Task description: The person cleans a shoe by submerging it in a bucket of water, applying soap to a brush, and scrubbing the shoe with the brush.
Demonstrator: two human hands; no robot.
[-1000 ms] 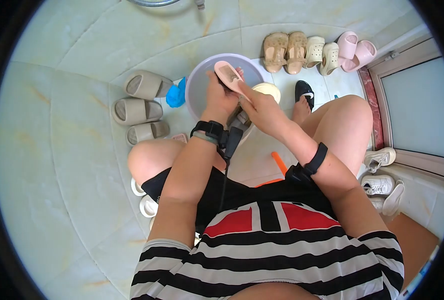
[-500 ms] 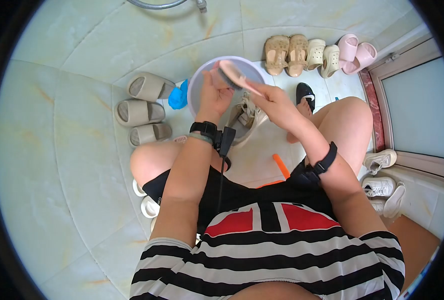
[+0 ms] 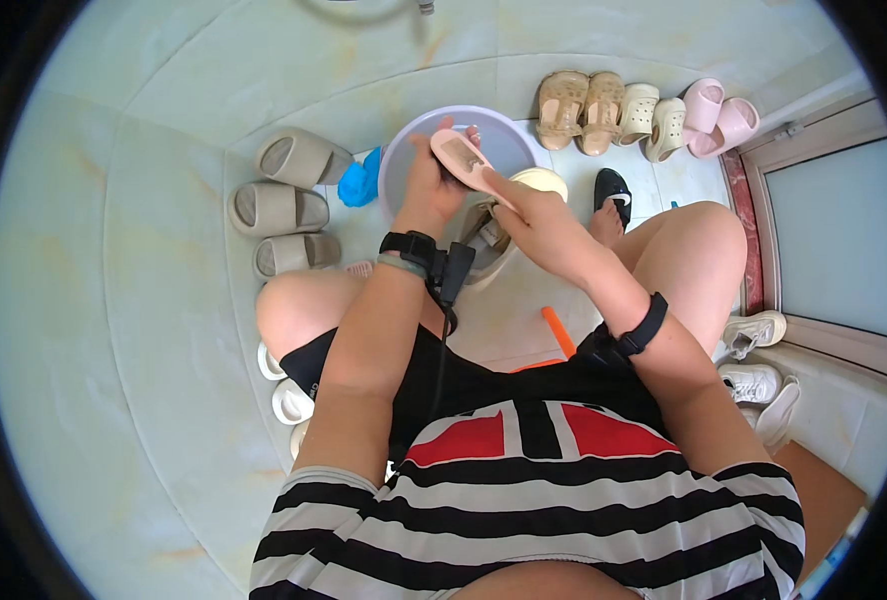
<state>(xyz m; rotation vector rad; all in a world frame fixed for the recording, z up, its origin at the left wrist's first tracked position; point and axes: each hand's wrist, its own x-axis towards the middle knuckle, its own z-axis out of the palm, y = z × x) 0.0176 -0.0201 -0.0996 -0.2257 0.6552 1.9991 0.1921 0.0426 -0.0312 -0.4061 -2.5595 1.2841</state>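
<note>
My right hand [image 3: 541,228] grips the handle of a pink scrubbing brush [image 3: 476,172], its flat back turned up toward me. Cupped under the brush head, my left hand [image 3: 432,187] has its visible fingers apart, close to the dark bristles; part of it is hidden behind the brush. Both hands are above a pale lavender basin [image 3: 396,135]. An off-white shoe [image 3: 486,262] lies at the basin's near side, partly covered by my right hand and the brush.
Grey slides [image 3: 264,208] and a blue crumpled item [image 3: 361,180] lie left of the basin. Tan clogs [image 3: 564,105], cream clogs [image 3: 639,112] and pink slides [image 3: 734,128] line the wall. White sneakers [image 3: 751,384] stand by the door at right. An orange strip [image 3: 559,332] lies between my legs.
The brush has turned so that its back faces up, and its head is lower, over my left palm. My left hand's fingers have opened around it. The camera view has shifted slightly.
</note>
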